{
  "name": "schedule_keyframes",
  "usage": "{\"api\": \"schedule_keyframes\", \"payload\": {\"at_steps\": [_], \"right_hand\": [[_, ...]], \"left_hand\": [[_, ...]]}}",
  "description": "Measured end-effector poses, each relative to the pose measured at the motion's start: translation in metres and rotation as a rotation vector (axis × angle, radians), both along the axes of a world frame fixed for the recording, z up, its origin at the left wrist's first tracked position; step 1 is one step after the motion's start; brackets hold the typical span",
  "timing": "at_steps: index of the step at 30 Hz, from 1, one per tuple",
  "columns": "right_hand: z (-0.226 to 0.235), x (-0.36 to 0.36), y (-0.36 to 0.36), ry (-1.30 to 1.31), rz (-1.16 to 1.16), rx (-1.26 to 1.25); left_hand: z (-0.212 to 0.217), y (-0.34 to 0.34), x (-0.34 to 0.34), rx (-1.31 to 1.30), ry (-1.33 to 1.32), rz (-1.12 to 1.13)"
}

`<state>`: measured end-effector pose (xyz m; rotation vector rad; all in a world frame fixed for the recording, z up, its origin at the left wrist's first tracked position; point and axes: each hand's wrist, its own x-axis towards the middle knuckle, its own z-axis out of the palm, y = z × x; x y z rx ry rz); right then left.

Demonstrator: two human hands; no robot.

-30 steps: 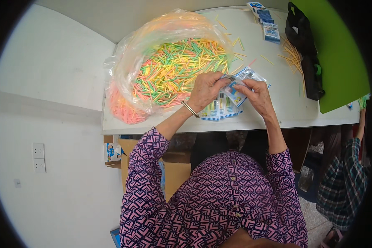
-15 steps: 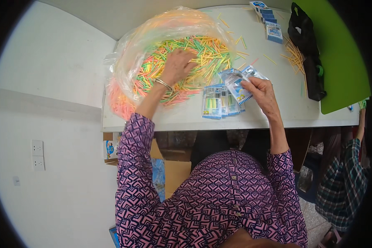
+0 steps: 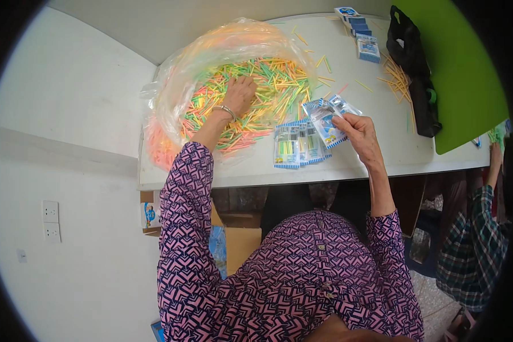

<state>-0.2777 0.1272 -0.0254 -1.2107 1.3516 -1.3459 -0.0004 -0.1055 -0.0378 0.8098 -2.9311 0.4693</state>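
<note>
1. Two wall sockets (image 3: 50, 221) sit far to your left on the white wall, well apart from the white table (image 3: 376, 154).
2. On the table's left end, a big clear plastic bag (image 3: 182, 68) lies open, full of thin coloured sticks (image 3: 268, 85) in green, yellow, orange and pink.
3. Your left hand (image 3: 240, 94) rests palm down on those sticks inside the bag; you cannot tell from here whether its fingers have closed on any.
4. Just right of the bag, a row of filled blue-edged packets (image 3: 296, 145) lies near the table's front edge.
5. Your right hand (image 3: 360, 132) pinches one small clear packet (image 3: 325, 117) with a blue border, held tilted just above that row.
6. Farther right, loose sticks (image 3: 396, 80) lie scattered beside a black bag (image 3: 413, 62), which rests on a green board (image 3: 467, 74).
7. More packets (image 3: 362, 34) sit at the far edge.
</note>
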Motion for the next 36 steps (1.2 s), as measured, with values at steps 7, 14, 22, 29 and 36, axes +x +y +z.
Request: {"api": "schedule_keyframes", "payload": {"at_steps": [7, 14, 22, 29, 36], "right_hand": [[-0.003, 0.006, -0.015, -0.175, -0.067, -0.017], [0.032, 0.069, -0.069, -0.652, -0.004, -0.065], [0.009, 0.139, -0.157, -1.331, -0.196, -0.077], [0.001, 0.152, -0.171, -1.441, -0.318, -0.053], [0.003, 0.139, -0.156, -1.327, -0.161, -0.110]], "left_hand": [[0.028, 0.007, -0.001, 0.132, 0.366, 0.163], [0.064, 0.006, -0.004, 1.133, 1.151, 0.322], [0.049, 0.030, -0.049, 1.577, 1.728, 0.098], [0.029, 0.059, -0.070, 1.276, 1.947, 0.180], [0.026, 0.047, -0.058, 1.242, 1.960, 0.185]]}}
